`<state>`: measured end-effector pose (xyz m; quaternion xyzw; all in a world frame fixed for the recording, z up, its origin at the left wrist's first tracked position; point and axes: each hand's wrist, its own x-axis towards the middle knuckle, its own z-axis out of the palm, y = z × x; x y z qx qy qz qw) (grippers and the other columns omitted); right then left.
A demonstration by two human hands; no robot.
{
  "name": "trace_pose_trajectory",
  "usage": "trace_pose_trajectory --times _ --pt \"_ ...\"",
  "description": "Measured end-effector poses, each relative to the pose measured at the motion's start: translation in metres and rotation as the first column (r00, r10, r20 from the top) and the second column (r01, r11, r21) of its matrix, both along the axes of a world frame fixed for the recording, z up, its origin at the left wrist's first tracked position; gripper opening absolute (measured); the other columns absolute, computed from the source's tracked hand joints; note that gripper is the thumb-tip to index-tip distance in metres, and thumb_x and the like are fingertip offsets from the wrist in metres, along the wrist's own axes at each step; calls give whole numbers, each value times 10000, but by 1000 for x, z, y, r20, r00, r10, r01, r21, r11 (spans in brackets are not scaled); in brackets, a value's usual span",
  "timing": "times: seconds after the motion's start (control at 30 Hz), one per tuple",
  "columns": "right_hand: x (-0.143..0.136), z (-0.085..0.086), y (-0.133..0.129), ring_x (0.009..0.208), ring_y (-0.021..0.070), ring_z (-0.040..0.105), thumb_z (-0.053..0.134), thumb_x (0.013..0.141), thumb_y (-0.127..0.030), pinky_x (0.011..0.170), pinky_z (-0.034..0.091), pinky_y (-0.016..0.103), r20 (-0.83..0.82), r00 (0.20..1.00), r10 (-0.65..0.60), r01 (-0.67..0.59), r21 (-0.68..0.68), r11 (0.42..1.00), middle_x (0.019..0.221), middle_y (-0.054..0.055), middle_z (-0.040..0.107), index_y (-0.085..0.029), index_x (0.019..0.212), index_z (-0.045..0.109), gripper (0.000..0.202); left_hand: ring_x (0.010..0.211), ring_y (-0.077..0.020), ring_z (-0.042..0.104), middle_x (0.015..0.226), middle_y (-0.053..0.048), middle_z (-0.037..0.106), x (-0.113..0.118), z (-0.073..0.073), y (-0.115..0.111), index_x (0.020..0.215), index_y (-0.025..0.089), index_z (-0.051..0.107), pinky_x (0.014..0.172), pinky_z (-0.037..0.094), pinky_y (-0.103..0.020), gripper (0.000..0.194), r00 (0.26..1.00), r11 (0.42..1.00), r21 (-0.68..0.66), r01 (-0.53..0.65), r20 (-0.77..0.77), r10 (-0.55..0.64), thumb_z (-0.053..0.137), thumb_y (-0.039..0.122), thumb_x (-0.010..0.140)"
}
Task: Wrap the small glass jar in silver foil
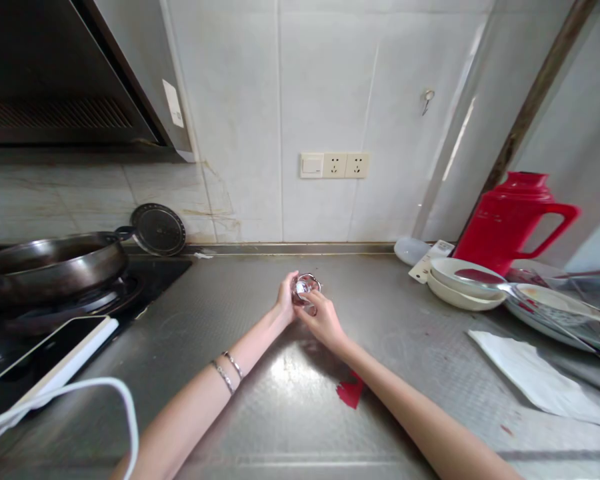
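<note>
Both hands meet over the middle of the steel counter (250, 407). My left hand (286, 297) is wrapped round the left side of a small shiny cup (307, 283), which looks like clear glass, with reddish glints. From the right, my right hand (323, 320) has its fingers bent at the cup's rim and near side. Whether those fingertips pinch something small inside is hidden. A torn red scrap (350, 390) lies on the counter beside my right forearm.
On the left, a metal pan (55, 263) sits on the black stove, near a phone (40, 360) and white cable (123, 387). To the right stand a red thermos jug (510, 220), stacked bowls (463, 297) with a spoon, and a white napkin (535, 377).
</note>
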<state>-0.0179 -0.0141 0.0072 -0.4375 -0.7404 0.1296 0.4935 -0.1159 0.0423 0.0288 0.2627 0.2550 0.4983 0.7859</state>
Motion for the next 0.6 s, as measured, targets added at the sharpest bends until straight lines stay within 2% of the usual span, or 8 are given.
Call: trace_pose_trajectory --times 0.1,0.23,0.3,0.4,0.5,0.6 --pt "3 5 0 737 155 593 544 833 -231 649 474 262 12 1000 -16 16 7 1000 892 57 623 -170 950 648 168 564 -173 618 649 -71 669 3 2 -5 745 122 633 566 466 -268 315 999 998 56 -41 21 40 503 396 825" --pt "22 15 3 788 160 602 542 858 -205 682 461 252 276 960 -40 28 47 999 918 57 635 -187 936 634 122 589 -182 636 701 -100 686 2 6 -6 781 107 650 584 480 -282 365 998 996 87 28 59 -33 446 399 866" --pt "33 24 1 834 168 611 519 885 -204 695 455 250 455 890 -44 16 66 998 1002 80 635 -177 992 622 151 622 -199 651 762 -126 700 -2 9 -3 828 91 663 598 490 -298 418 994 994 68 88 54 -92 426 432 876" --pt "43 38 -6 780 156 621 437 934 -211 634 435 236 695 718 -43 -2 64 998 1081 91 626 -193 1113 588 235 651 -237 667 866 -159 708 -10 12 3 902 78 671 586 499 -339 498 980 979 43 201 -2 -201 408 500 872" --pt "44 49 -14 729 143 618 382 932 -142 577 408 228 810 584 -45 -32 78 996 1165 76 606 -236 1168 560 310 694 -272 680 918 -186 708 -20 14 9 944 75 668 596 511 -373 557 961 963 33 269 -80 -265 394 554 864" --pt "39 53 -17 700 138 616 376 903 -85 539 383 228 858 512 -29 -78 80 994 1195 51 604 -257 1143 569 352 694 -279 685 927 -211 708 -30 16 11 991 60 661 587 517 -371 594 932 945 18 328 -168 -320 384 569 862"
